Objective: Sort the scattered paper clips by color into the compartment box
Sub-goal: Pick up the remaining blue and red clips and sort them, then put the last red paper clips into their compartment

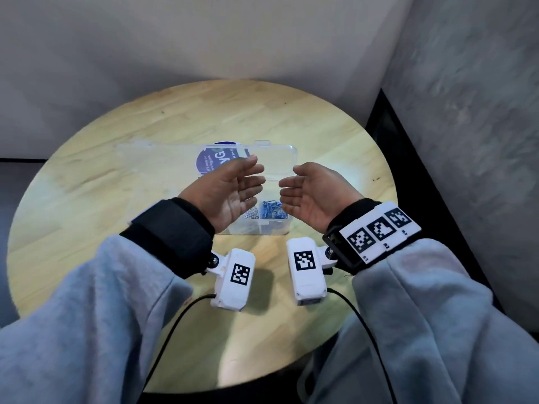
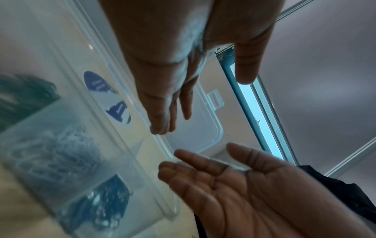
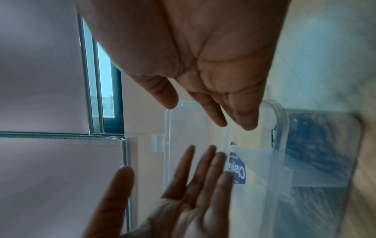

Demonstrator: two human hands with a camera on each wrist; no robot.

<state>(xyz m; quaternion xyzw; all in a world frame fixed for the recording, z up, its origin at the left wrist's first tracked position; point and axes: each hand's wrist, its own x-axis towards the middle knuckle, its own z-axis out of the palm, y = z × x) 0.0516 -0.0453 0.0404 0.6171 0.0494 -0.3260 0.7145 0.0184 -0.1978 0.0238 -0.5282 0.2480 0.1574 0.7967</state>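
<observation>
Head view shows the left hand (image 1: 230, 191) and right hand (image 1: 313, 193), fingers straight and apart, palms facing, empty, hovering above the compartment box (image 1: 271, 225) on the table (image 1: 116, 182), its long axis left-right, equally near both.

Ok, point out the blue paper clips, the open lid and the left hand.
blue paper clips (image 1: 272, 209): head view, on the pile in the box's compartment between the two hands.
open lid (image 1: 280, 158): head view, on its clear flat panel, right of the sticker.
left hand (image 1: 230, 189): head view, on the palm.
</observation>
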